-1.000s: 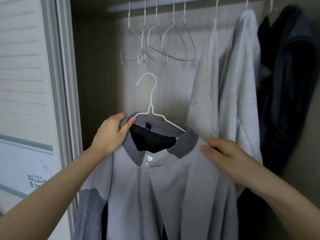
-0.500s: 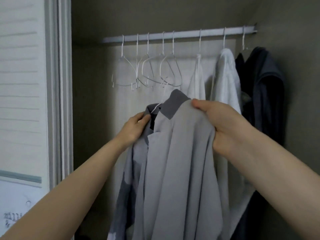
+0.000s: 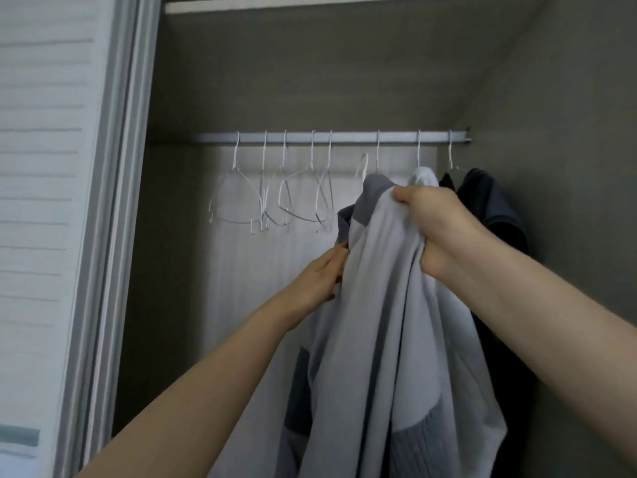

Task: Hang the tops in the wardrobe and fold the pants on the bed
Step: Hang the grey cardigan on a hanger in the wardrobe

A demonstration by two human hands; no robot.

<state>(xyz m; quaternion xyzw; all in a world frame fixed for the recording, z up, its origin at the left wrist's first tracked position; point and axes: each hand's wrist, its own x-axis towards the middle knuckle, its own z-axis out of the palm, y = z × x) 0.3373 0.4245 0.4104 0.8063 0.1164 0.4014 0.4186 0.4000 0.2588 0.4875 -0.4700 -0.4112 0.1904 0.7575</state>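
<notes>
Gripping the grey top [image 3: 375, 305] high inside the wardrobe [image 3: 310, 81], your right hand [image 3: 434, 229] has its fingers curled round a bunch of fabric at the shoulder. Your left hand [image 3: 320, 277] pinches the front edge just below the darker collar. The top's white hanger hook [image 3: 364, 165] sits just below the rail [image 3: 337, 136], not on it, between the empty wire hangers [image 3: 275, 201] and a white garment [image 3: 423, 175], with a dark garment [image 3: 489, 201] beyond.
</notes>
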